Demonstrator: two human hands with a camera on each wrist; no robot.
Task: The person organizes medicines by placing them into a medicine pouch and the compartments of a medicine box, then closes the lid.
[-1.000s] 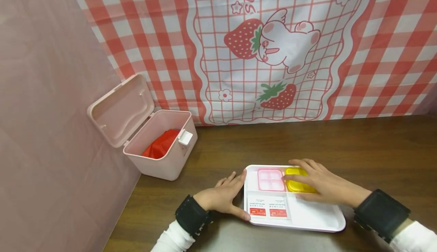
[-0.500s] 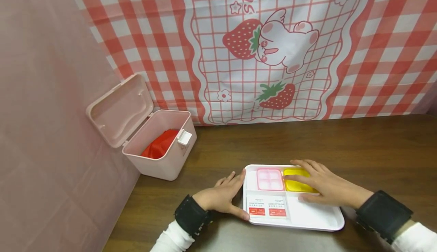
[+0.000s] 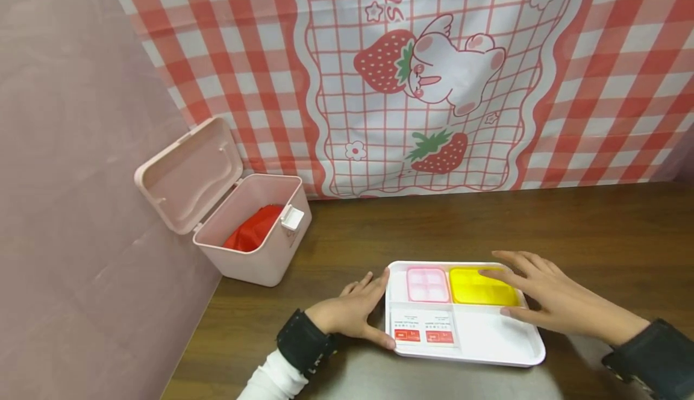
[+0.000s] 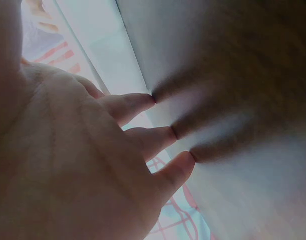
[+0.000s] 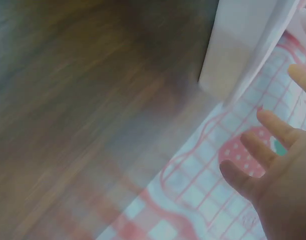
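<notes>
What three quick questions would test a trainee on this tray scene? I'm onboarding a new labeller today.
1. True or false: the pink storage box has its lid open.
2. Which hand touches the white tray at its left edge?
3. What colour is the container beside the pink case?

Key:
1. True.
2. The left hand; the right hand is spread over the tray's right side.
3. Yellow.

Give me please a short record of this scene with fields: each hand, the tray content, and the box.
left hand: touches the left edge of the white plastic tray, fingers straight
right hand: open, over the flat yellow lidded container; contact unclear
tray content: square pink gridded container, yellow container, two red-and-white sachets
box: pink plastic storage box, lid open, red cloth inside
</notes>
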